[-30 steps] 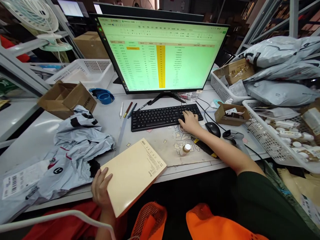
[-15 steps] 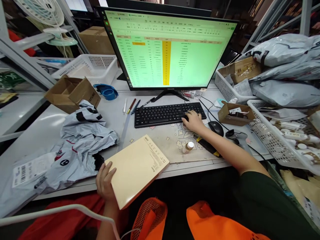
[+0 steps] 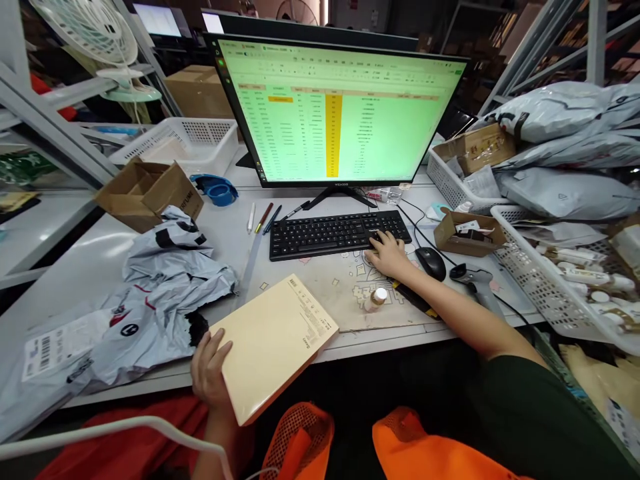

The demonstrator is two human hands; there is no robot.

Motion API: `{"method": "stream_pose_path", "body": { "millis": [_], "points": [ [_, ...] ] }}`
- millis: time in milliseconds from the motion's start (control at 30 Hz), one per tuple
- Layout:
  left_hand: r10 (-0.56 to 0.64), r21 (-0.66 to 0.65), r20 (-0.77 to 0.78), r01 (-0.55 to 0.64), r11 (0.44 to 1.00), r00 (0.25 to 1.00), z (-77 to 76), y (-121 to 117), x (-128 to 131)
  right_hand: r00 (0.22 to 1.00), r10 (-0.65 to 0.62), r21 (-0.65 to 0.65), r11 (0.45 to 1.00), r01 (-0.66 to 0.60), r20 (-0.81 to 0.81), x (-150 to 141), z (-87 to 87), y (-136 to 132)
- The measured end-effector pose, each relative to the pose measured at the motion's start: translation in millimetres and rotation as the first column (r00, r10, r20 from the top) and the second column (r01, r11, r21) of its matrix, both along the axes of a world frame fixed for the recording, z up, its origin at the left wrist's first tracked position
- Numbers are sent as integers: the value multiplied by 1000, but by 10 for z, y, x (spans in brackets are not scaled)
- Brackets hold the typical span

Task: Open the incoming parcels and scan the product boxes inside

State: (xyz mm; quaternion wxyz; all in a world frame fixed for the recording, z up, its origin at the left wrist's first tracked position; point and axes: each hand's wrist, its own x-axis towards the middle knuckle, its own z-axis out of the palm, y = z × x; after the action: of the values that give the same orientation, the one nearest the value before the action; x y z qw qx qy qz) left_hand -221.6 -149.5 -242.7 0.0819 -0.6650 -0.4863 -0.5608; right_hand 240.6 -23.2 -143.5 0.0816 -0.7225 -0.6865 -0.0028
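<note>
The worktop carries a monitor, with a black keyboard in front. A cream box reaches over the worktop's front edge, gripped at its left side by the left hand; the right hand, holding nothing, lies with fingers spread on the keyboard's right end. A white-capped bottle stands right of the box.
</note>
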Motion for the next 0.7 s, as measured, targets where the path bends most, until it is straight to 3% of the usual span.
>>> {"method": "stream_pose_path", "body": {
  "millis": [100,433,600,700],
  "points": [
    [-7,5,-17,7,1000,1000,1,-4,-7,1000,16,48,999,-17,19,46,-77,-136],
    [-5,-67,-24,3,998,1000,-38,-6,-54,995,75,184,981,-60,-72,108,-178,-82],
    [24,-177,56,-13,984,998,-26,-20,-41,993,88,205,976,-70,-78,150,-198,-83],
    [111,-256,177,-63,965,978,23,-38,19,992,81,219,974,-59,-95,167,-208,-63]
  ]
}}
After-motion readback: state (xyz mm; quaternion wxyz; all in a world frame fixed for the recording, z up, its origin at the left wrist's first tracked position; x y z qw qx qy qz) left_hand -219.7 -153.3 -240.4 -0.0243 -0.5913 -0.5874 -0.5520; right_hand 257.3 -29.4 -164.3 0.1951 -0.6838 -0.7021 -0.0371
